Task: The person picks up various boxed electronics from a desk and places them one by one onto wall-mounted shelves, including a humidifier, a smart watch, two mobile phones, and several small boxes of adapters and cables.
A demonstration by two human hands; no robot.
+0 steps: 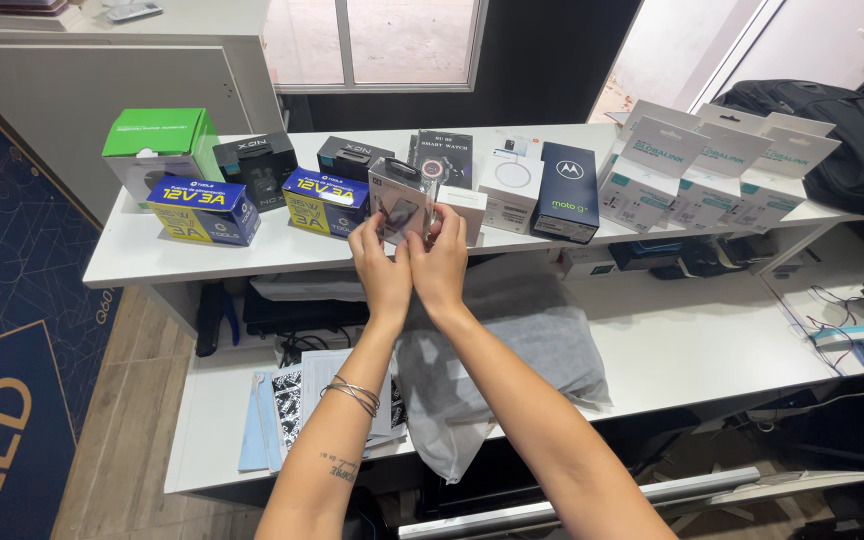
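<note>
Both hands, left hand (380, 262) and right hand (440, 262), pinched the small grey box (398, 200) by its side edges above the worktop (282, 250) shelf row; looked light, rigid, smooth-faced, probably slippery.

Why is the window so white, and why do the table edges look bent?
In the head view, daylight overexposes the window; the wide lens bows the white shelf edges; the small box between the left hand and right hand stays sharp.

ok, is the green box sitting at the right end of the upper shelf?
No, the green box stands at the left end of the white shelf, behind a blue-and-yellow box.
</note>
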